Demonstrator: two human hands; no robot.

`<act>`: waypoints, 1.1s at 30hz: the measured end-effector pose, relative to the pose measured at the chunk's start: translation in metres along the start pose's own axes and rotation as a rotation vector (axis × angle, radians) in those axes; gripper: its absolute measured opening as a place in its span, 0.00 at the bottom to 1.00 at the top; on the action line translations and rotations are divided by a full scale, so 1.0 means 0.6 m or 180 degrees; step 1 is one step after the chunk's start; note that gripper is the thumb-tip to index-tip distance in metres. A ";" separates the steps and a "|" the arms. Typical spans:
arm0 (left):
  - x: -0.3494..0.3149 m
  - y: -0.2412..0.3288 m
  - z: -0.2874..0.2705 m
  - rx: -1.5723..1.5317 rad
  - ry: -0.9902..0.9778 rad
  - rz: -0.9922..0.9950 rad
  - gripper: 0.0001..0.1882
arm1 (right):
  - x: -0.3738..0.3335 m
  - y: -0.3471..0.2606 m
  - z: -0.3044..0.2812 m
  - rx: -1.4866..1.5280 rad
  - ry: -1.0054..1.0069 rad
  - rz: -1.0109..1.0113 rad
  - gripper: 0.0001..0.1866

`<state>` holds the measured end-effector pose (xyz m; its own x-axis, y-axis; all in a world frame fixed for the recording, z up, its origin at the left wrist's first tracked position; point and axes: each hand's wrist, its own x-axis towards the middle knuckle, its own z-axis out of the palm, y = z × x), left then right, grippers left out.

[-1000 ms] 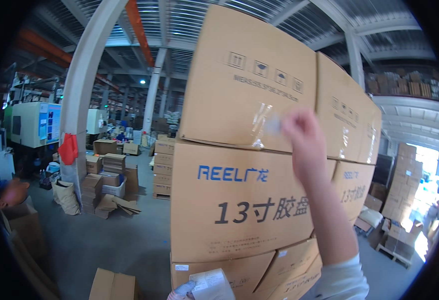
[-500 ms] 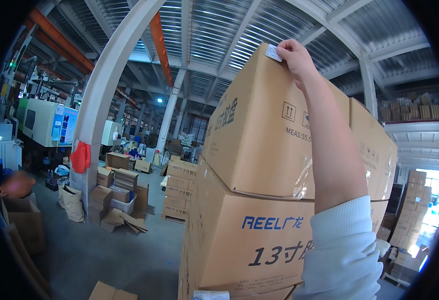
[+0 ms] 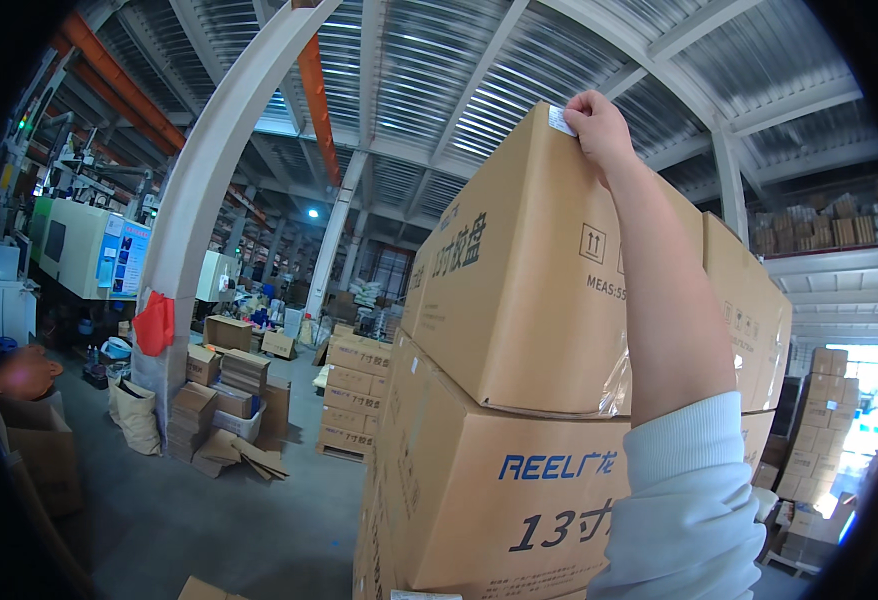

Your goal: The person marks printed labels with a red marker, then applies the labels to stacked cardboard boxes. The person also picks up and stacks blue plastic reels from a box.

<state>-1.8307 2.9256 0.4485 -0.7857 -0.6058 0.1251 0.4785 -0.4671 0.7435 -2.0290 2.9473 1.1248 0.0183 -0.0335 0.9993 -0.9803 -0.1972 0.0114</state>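
My right hand is raised to the upper front corner of a tall cardboard carton. Its fingers are pinched together at the edge of a small white printed label, which lies against the carton's top corner. How much of the label is stuck down I cannot make out. My bare forearm and pale blue sleeve cross in front of the carton's face. Beneath that carton is another large printed carton, its seam taped with clear film. My left hand is out of view.
More cartons adjoin the stack on the right. On the left stand a white column with a red cloth, flattened cardboard, a pale sack and a machine. Smaller boxes sit on a pallet behind.
The view has shifted slightly, so the cartons and column sit a little lower. My right hand stays pinched at the label by the carton's corner.
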 end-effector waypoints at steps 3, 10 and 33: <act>0.008 0.006 0.006 -0.0419 -0.0093 -0.0307 0.22 | 0.001 -0.001 0.003 -0.0118 0.0081 -0.0023 0.06; 0.011 0.018 0.016 -0.0296 -0.0123 -0.0303 0.22 | -0.010 -0.015 -0.002 -0.0380 0.0159 -0.0039 0.07; 0.025 0.059 0.103 0.0943 -0.0083 -0.0093 0.15 | -0.422 -0.008 -0.104 0.2567 -0.0480 -0.0525 0.28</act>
<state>-1.8497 2.9398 0.5171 -0.8092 -0.5762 0.1148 0.3232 -0.2734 0.9060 -2.0414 3.0180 0.8738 0.2314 -0.0621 0.9709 -0.5223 -0.8499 0.0701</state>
